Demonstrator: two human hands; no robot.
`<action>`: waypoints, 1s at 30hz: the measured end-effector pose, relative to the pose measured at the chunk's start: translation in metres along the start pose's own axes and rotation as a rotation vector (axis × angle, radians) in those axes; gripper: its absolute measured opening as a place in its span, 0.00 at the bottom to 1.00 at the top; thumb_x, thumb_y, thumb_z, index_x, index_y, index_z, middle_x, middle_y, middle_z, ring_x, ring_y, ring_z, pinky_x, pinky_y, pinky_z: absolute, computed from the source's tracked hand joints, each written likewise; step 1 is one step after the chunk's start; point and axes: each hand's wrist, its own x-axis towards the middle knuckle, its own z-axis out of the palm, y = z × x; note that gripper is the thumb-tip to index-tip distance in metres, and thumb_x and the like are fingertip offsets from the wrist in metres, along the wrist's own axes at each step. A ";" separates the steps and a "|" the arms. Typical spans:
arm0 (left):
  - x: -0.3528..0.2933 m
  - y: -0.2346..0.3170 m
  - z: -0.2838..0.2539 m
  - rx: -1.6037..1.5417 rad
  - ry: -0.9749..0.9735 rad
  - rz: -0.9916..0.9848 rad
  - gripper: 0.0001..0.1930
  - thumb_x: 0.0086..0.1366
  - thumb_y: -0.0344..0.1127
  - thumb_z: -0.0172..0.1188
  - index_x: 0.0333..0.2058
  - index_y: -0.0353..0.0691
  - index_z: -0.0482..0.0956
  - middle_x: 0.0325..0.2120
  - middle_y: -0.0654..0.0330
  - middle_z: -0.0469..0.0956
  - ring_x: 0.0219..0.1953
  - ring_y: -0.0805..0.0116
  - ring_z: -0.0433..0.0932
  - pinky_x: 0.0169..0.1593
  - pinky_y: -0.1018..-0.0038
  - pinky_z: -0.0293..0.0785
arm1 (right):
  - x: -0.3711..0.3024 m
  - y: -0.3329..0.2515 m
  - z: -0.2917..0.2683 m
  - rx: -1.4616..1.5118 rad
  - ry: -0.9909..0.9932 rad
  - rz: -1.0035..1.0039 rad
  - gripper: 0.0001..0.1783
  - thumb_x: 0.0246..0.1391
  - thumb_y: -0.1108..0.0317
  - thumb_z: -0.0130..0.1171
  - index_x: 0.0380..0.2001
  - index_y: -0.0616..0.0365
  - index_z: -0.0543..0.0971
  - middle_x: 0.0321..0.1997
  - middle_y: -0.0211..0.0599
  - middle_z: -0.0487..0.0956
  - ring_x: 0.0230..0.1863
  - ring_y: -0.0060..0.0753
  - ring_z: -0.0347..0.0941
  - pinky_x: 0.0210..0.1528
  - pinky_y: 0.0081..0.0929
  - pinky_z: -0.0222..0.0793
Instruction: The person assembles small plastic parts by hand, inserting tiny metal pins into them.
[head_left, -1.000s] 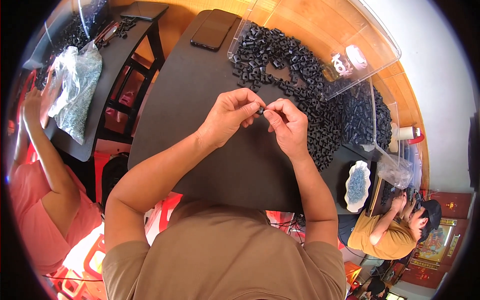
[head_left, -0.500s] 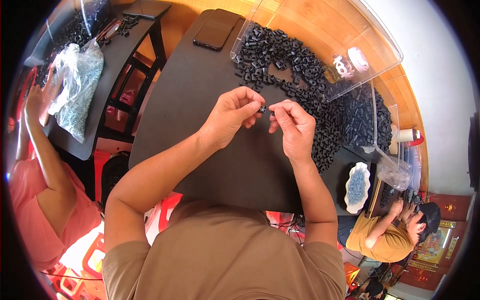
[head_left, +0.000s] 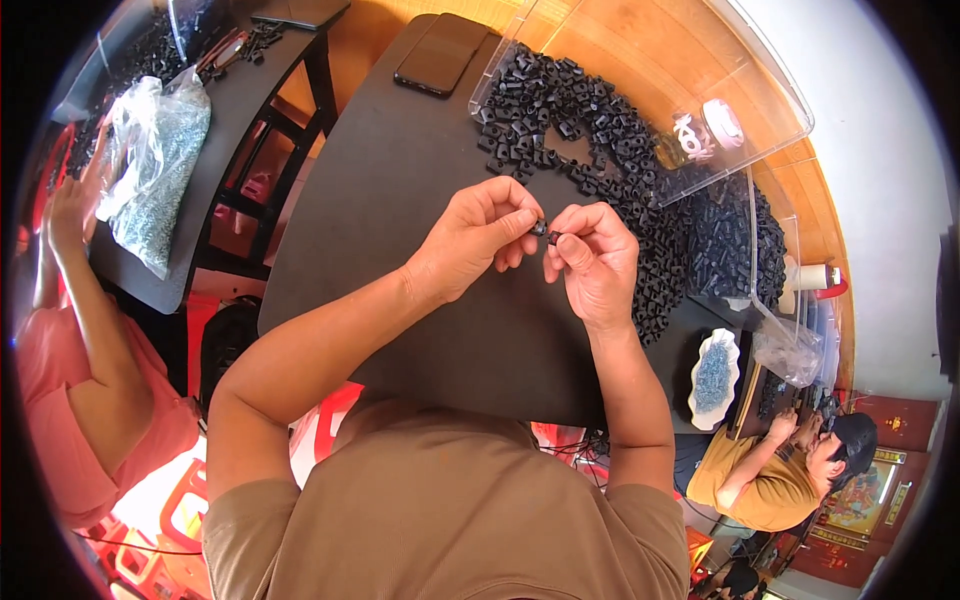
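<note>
Over the middle of the black table [head_left: 400,170], both my hands are pinched close together. My left hand [head_left: 485,232] is closed on a small black plastic part [head_left: 539,228] between thumb and index finger. Facing it, my right hand [head_left: 597,262] grips another small dark piece [head_left: 554,238], its exact shape too small to make out. The two pieces almost meet; I cannot tell whether they touch. Right beyond my hands spreads a large heap of black plastic parts [head_left: 650,235].
A smartphone [head_left: 436,62] lies at the far edge. Clear plastic bins [head_left: 640,120] stand behind the heap. At the right is a white scalloped dish [head_left: 700,405] of small silvery pieces. A bag of similar pieces [head_left: 165,190] sits on the left table. One co-worker is on each side.
My hands have shifted slightly to the right, and the two small pieces have come closer together and show more plainly.
</note>
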 end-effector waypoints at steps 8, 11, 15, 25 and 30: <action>-0.001 -0.001 0.001 0.085 -0.040 0.023 0.03 0.65 0.31 0.53 0.32 0.39 0.71 0.20 0.66 0.73 0.20 0.82 0.69 0.23 0.86 0.64 | -0.001 -0.002 0.002 -0.063 0.019 0.030 0.08 0.49 0.77 0.61 0.28 0.62 0.71 0.24 0.34 0.74 0.18 0.19 0.69 0.17 0.15 0.66; -0.002 -0.001 0.001 0.100 -0.049 0.040 0.03 0.65 0.30 0.53 0.32 0.39 0.71 0.20 0.67 0.72 0.21 0.83 0.69 0.24 0.86 0.64 | -0.001 -0.002 0.001 -0.071 -0.012 0.006 0.08 0.49 0.77 0.61 0.27 0.62 0.71 0.24 0.35 0.74 0.19 0.20 0.69 0.18 0.15 0.66; -0.001 -0.001 -0.001 0.082 -0.054 0.037 0.03 0.65 0.30 0.53 0.31 0.39 0.71 0.20 0.67 0.72 0.21 0.83 0.69 0.24 0.87 0.64 | 0.000 0.002 -0.004 -0.146 -0.102 -0.058 0.07 0.48 0.80 0.61 0.26 0.62 0.71 0.25 0.36 0.73 0.20 0.20 0.69 0.20 0.15 0.67; -0.003 0.005 0.005 0.496 0.058 0.243 0.05 0.61 0.25 0.55 0.26 0.35 0.69 0.19 0.65 0.72 0.23 0.80 0.71 0.26 0.80 0.68 | -0.001 0.005 -0.003 -0.380 -0.107 -0.189 0.08 0.48 0.81 0.61 0.27 0.63 0.71 0.28 0.37 0.74 0.23 0.20 0.69 0.23 0.15 0.70; -0.003 0.004 0.001 0.361 0.002 0.213 0.02 0.63 0.26 0.53 0.30 0.38 0.71 0.21 0.68 0.70 0.24 0.84 0.69 0.25 0.85 0.66 | -0.003 0.004 0.002 -0.303 -0.065 -0.206 0.08 0.49 0.80 0.61 0.26 0.63 0.71 0.27 0.38 0.74 0.22 0.21 0.70 0.22 0.15 0.70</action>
